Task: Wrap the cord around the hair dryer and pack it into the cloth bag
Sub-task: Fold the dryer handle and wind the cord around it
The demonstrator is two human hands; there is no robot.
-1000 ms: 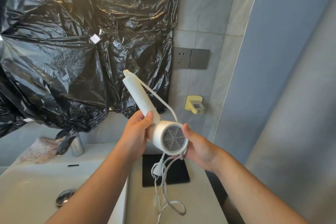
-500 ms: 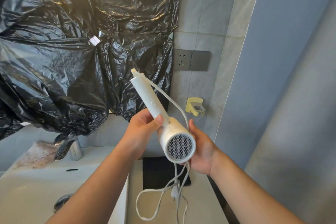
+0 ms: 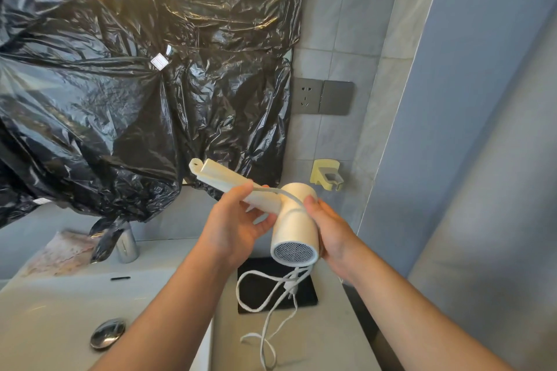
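Hair dryer (image 3: 297,220) sat mid-frame, handle pointing upper left. Left hand (image 3: 238,229) gripped the handle, right hand (image 3: 331,232) wrapped the barrel, thumb pinning cord (image 3: 290,285); rest dangled lower center.

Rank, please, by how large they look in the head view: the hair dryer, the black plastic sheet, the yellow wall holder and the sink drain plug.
1. black plastic sheet
2. hair dryer, though held near the camera
3. yellow wall holder and sink drain plug: look alike, so unranked; the plug lies nearer.
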